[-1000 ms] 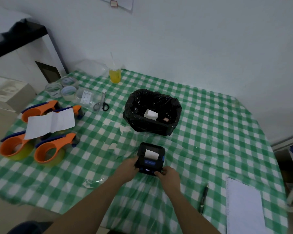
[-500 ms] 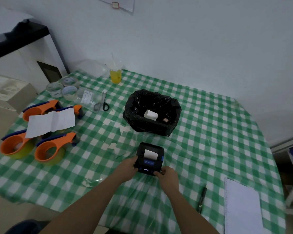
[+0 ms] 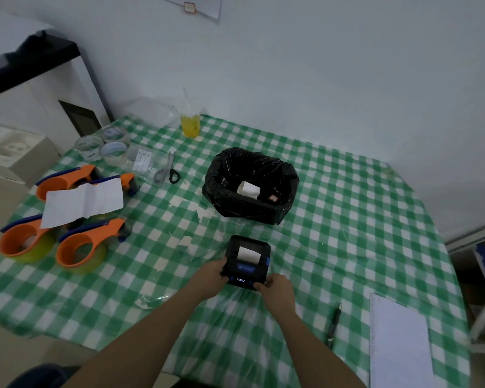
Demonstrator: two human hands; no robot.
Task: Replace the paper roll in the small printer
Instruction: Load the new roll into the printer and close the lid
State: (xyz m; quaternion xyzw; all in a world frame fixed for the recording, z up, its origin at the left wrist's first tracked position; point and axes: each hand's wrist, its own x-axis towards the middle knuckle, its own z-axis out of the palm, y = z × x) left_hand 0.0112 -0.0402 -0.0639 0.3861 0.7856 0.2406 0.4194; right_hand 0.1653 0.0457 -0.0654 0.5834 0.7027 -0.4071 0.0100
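The small black printer [image 3: 247,260] rests on the green checked tablecloth [image 3: 347,233] near the front middle. A strip of white paper [image 3: 248,253] sticks out of its top slot, and a small display glows on its near face. My left hand [image 3: 210,278] grips its near left corner. My right hand [image 3: 275,289] holds its near right corner. Behind the printer stands a bin lined with a black bag [image 3: 252,186], and a white paper roll [image 3: 248,189] lies inside it.
Orange tape dispensers [image 3: 79,247] and a white sheet [image 3: 81,203] lie at left. Clear tape rolls [image 3: 109,144], scissors [image 3: 170,170] and a yellow drink cup [image 3: 190,124] sit behind them. A pen [image 3: 333,323] and a white pad [image 3: 398,340] are at the right front.
Both hands keep their hold on the printer's near corners. The printer has stayed in place; only the camera has shifted slightly.
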